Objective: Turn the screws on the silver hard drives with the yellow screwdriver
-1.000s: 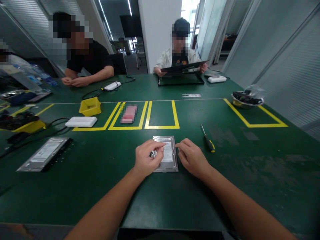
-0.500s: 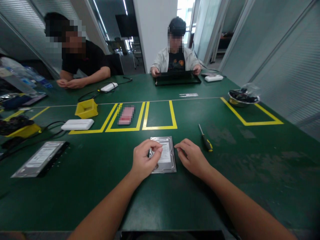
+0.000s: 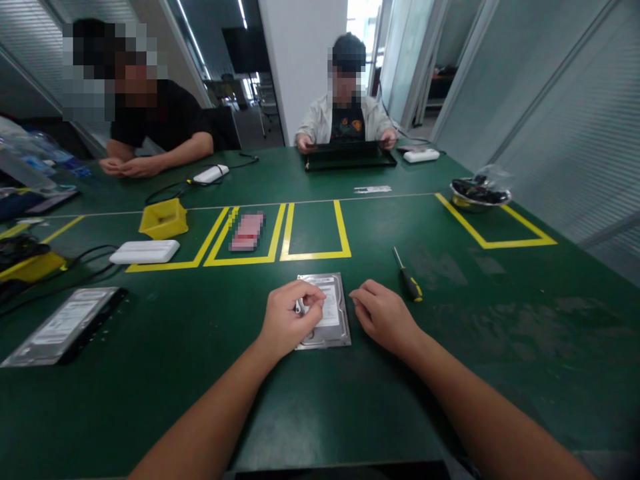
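1. Green, scuffed tabletop (image 3: 300, 413) with yellow tape outlines fills the floor of this glass-walled room; from where I'm standing, I take the wearer's seat as six o'clock.
2. Just ahead of the wearer lies a flat silver metal hard drive with a white label (image 3: 332, 301), its long axis running roughly twelve to six.
3. Nearer to it is the left hand (image 3: 287, 319), over its nine-o'clock side, thumb and forefinger curled almost together; I can't tell whether they pinch anything.
4. Beside its three-o'clock edge, the right hand (image 3: 387, 317) has bent fingers, with the drive at their nine o'clock; any small thing inside them is hidden from me.
5. At the drive's ten o'clock sits a yellow plastic bin (image 3: 173, 228), its contents too unclear to name.
6. At two o'clock, beyond a black-and-yellow-handled screwdriver (image 3: 411, 285), a shiny metal bowl (image 3: 473, 204) holds dark pieces and clear plastic.
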Demonstrator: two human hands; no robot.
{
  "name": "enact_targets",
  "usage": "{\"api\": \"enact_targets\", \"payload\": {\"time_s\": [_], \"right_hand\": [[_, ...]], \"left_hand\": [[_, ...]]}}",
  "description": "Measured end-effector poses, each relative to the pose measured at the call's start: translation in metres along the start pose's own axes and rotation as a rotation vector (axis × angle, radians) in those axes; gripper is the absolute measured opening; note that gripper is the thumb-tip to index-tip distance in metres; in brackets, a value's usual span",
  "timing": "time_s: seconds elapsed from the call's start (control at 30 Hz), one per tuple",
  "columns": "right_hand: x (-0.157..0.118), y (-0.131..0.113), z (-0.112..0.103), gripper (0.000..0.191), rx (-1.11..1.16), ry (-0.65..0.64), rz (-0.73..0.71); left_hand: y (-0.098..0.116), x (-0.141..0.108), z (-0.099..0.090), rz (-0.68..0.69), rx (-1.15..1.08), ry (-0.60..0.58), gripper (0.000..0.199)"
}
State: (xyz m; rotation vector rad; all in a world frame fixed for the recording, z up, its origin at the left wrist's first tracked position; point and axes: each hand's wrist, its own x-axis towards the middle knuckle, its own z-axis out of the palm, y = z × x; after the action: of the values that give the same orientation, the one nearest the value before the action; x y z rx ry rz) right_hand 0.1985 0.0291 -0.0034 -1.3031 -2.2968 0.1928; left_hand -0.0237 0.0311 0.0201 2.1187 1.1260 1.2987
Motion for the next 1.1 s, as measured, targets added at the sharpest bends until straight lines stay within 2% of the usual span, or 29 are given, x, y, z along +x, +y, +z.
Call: {"api": "enact_targets", "payload": {"time_s": [0.17,0.43,0.63,0.77,1.1], "right_hand": [[-0.001,-0.003,-0.004,0.022,-0.11,0.024,-0.009],[0.0,-0.002,-0.003,0.021,-0.185,0.07,-0.032],[0.0,-0.002,-0.003,0.02,-0.208,0.089,-0.051],[0.0,-0.002,-0.004,0.02,-0.214,0.099,-0.056],[0.001,-0.001,-0.006,0.019,-0.193,0.105,-0.064]], "left_hand": [[0.0,0.013,-0.008,0.019,0.061,-0.097,0.009],[-0.012,0.033,-0.009,0.059,0.159,-0.454,0.01],[-0.008,0.048,-0.004,0.159,0.273,-0.651,0.013],[-0.005,0.054,0.002,0.226,0.235,-0.721,0.01],[-0.01,0.056,0.013,0.226,0.223,-0.786,0.012]]}}
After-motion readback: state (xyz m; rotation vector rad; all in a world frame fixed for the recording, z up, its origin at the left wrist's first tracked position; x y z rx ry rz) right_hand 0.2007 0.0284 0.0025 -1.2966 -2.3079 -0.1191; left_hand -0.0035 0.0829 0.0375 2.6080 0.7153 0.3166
